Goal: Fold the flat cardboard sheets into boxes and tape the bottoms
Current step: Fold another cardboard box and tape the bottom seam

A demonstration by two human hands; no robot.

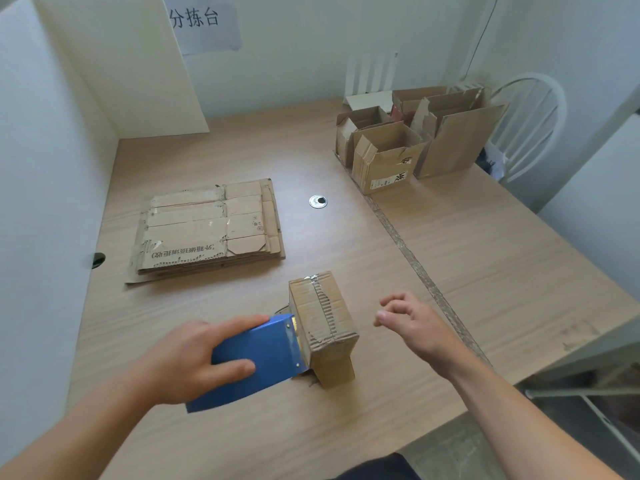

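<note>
A small folded cardboard box stands upside down near the table's front, its bottom flaps closed and facing up with clear tape along the seam. My left hand grips a blue tape dispenser, whose front end touches the box's left side. My right hand hovers just right of the box with loosely curled fingers, holding nothing and not touching it. A stack of flat cardboard sheets lies at the table's left middle.
Several assembled open boxes stand at the back right of the wooden table. A round metal cable grommet sits mid-table. White panels wall off the left and back. A white chair stands beyond the right corner.
</note>
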